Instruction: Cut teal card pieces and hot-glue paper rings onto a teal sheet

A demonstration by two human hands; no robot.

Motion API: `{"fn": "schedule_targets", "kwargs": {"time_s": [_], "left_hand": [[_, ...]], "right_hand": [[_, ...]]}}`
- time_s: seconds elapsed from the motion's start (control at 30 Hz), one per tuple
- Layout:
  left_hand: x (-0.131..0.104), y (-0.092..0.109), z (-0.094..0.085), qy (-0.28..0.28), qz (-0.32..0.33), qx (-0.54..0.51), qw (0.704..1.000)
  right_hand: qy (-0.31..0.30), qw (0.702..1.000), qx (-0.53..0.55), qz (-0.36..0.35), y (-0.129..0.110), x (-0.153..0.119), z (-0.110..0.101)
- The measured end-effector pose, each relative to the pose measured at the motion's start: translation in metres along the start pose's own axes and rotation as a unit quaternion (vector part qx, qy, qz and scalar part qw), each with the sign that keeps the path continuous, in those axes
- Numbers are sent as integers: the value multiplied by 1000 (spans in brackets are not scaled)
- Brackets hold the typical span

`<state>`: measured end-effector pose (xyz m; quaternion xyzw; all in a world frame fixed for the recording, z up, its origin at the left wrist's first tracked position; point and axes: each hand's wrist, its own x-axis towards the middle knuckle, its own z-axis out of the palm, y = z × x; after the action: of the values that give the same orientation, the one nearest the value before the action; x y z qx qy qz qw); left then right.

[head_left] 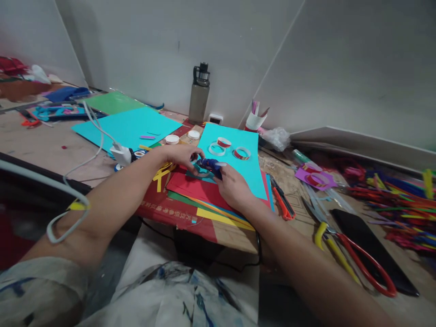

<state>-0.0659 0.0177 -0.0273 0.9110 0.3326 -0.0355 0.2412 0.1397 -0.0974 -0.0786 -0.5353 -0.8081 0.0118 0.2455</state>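
My right hand (pixel 233 184) is wrapped round a dark blue glue gun (pixel 211 166), held low over the paper stack with its front end pointing left. My left hand (pixel 184 156) is close to that end, its thumb and fingers curled in a pinch; what sits between them is too small and blurred to name. Below the fingers, a pale curved strip (pixel 204 174) lies over the red paper (pixel 190 187). Just beyond my hands, a white ring (pixel 217 149) and two red-and-white rings (pixel 241 153) rest on a turquoise sheet (pixel 250 175).
A grey bottle (pixel 199 97) and a white pen cup (pixel 256 121) stand by the wall. Red-and-yellow-handled cutters (pixel 340 236), a black phone-like slab (pixel 374 254) and an orange utility knife (pixel 283 200) lie right. A white cable (pixel 81 200) loops across my left forearm.
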Motion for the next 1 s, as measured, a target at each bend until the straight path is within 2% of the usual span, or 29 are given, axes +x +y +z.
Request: {"fn": "schedule_targets", "kwargs": {"time_s": [0.27, 0.4, 0.53, 0.7, 1.0], "left_hand": [[3, -7, 2, 5, 15, -6, 1000], [5, -11, 3, 2, 24, -11, 1000], [4, -10, 3, 8, 26, -14, 1000], [3, -6, 3, 7, 12, -4, 1000], [5, -9, 4, 12, 9, 10, 1000]], "right_hand": [[23, 998, -42, -28, 8, -9, -4], [29, 998, -45, -18, 12, -17, -7], [29, 998, -47, -35, 14, -21, -9], [60, 996, -39, -61, 13, -17, -5], [18, 999, -36, -27, 8, -8, 0]]}}
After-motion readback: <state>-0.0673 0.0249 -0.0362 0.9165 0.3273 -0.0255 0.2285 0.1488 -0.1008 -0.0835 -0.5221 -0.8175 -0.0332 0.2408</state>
